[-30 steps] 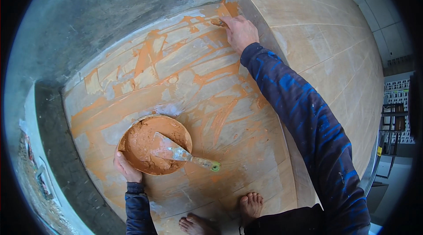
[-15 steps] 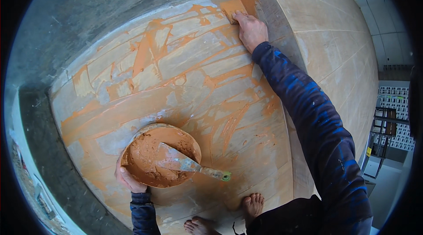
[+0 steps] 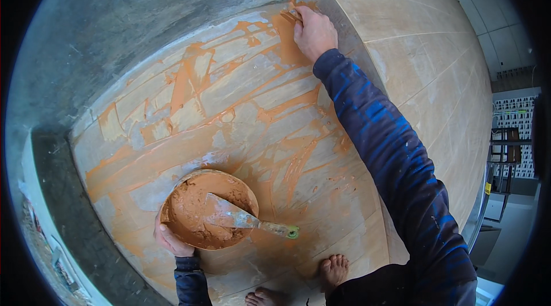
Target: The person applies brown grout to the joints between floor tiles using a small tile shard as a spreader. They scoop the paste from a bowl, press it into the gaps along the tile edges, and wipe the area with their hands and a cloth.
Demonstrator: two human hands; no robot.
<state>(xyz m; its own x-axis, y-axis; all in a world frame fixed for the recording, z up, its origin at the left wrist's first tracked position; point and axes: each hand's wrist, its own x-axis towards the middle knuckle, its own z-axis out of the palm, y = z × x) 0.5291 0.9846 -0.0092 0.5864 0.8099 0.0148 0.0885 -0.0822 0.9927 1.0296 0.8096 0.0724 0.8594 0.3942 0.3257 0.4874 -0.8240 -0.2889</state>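
My left hand (image 3: 170, 242) grips the near-left side of a round bucket (image 3: 256, 203) standing on the tiled floor. Inside is thick orange grout (image 3: 186, 200), with a putty knife (image 3: 229, 214) lying in it; its green-tipped handle sticks out over the right rim. At the far corner, my right hand (image 3: 317, 35) is closed on a small flat spreader (image 3: 294, 14), seen nearly edge-on and partly hidden by the fingers. Below that hand, fresh orange grout coats the floor tiles (image 3: 287, 42) beside the wall.
Orange streaks cross the plank-like tiles (image 3: 241, 91). A grey wall (image 3: 143, 25) bounds the far side, a tiled wall (image 3: 425, 76) the right. A dark ledge (image 3: 86, 220) runs along the left. My bare feet (image 3: 334, 270) stand at the near edge.
My right hand has turned and shifted slightly left at the corner, tilting the spreader from flat to edge-on. More orange covers the tile below it. The left hand still holds the bucket.
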